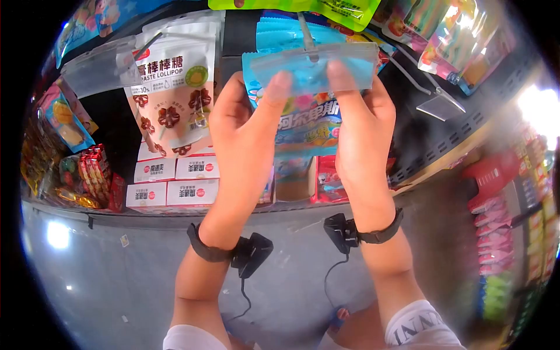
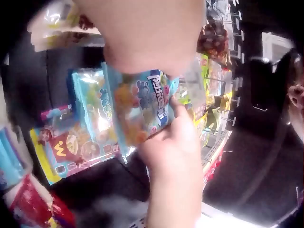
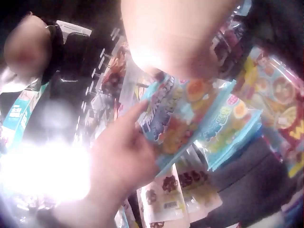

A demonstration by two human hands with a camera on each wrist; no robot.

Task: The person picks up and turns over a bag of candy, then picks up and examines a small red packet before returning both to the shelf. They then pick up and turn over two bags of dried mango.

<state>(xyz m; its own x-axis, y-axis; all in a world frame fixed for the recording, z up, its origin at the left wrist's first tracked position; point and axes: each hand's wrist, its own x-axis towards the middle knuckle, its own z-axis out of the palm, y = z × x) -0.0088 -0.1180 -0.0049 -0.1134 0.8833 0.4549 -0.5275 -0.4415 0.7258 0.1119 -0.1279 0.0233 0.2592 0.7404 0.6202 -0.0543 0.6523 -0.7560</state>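
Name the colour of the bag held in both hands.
Light blue bag with a colourful print, best seen in the head view.

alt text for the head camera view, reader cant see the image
A person's left hand and right hand pinch the top of a light blue candy bag at a shop display hook, behind a clear tag holder. To the left, a white lollipop bag hangs above stacked white boxes.

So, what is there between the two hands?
The blue candy bag lies between the left hand and the right hand, and each hand grips one side of it. The head view shows this most clearly.
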